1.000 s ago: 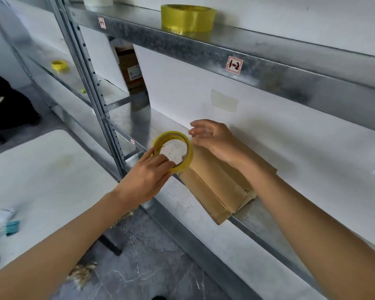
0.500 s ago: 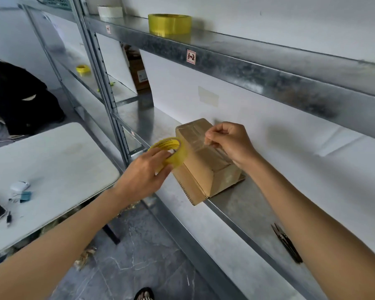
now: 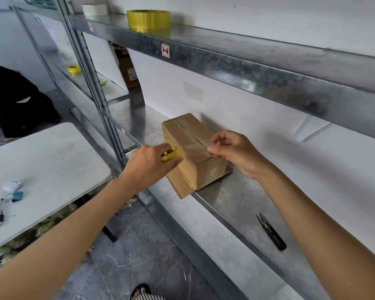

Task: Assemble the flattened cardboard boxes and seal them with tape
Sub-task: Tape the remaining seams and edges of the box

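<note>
Metal shelf [image 3: 230,198], cardboard box [image 3: 191,148] overhanging edge, black snips [image 3: 271,231] on it

Black snips [image 3: 271,231] lie on the shelf [image 3: 232,200], near its front edge and well off to the right. A red-and-white label [image 3: 165,50] is stuck on the front lip of the shelf above. On the white table [image 3: 52,161], by its left edge, a white mouse [image 3: 11,185] sits with a teal clip [image 3: 17,195] just beside it. A pale patch [image 3: 193,91] is on the wall.
</note>
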